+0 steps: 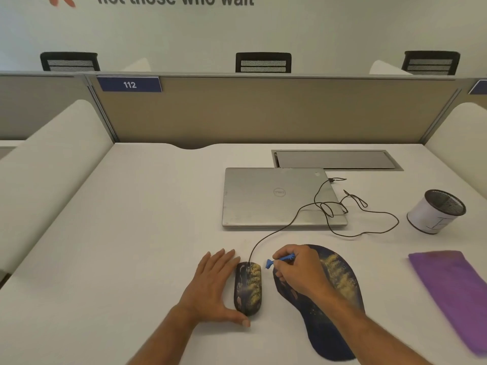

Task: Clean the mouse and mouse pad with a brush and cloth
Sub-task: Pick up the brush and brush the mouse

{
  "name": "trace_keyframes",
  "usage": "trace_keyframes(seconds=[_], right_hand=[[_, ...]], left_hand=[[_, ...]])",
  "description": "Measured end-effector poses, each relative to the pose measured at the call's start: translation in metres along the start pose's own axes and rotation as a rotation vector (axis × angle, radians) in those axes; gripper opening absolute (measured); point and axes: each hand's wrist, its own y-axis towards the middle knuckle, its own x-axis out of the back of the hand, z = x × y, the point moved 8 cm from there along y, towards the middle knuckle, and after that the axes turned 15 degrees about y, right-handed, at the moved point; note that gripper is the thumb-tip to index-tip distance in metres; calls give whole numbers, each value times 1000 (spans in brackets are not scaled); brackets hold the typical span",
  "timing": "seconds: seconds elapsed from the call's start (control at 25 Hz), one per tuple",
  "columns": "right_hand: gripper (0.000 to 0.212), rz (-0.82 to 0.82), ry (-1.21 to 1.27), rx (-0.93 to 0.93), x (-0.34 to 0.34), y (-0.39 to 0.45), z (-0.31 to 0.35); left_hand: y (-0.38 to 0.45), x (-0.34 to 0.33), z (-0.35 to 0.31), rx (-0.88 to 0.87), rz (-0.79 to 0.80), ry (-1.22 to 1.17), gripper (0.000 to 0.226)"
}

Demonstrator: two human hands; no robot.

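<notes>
The closed silver laptop (279, 198) looks like brushed matt metal; the purple cloth (453, 293) at the desk's right edge is soft, napped fabric; the white desk (131, 246) is smooth and matt.

The right hand (299, 272) covers the upper left part of the mouse pad (340, 299) and most of the blue brush (279, 260); whether its tip bears bristles is too small to tell. The purple cloth (453, 293) blurs at the frame's right edge. Wall lettering (175, 0) is cut off along the top.
</notes>
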Motion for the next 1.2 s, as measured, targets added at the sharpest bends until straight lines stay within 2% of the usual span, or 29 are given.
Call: trace_keyframes(seconds=[0.28, 0.56, 0.72, 0.88, 1.04, 1.2], right_hand=[[9, -2, 41, -30, 0, 2, -2], [9, 102, 65, -102, -11, 5, -6], [9, 36, 143, -90, -5, 9, -6], [12, 94, 127, -108, -11, 9, -8], [10, 38, 144, -68, -6, 12, -6], [15, 149, 123, -51, -15, 9, -5]], left_hand=[[0, 3, 0, -7, -58, -14, 130], [-1, 6, 0, 1, -84, -41, 127], [-1, 6, 1, 14, -88, -48, 127], [-1, 6, 1, 14, -84, -40, 128], [0, 7, 1, 19, -77, -36, 128], [0, 7, 1, 20, -76, -35, 128]])
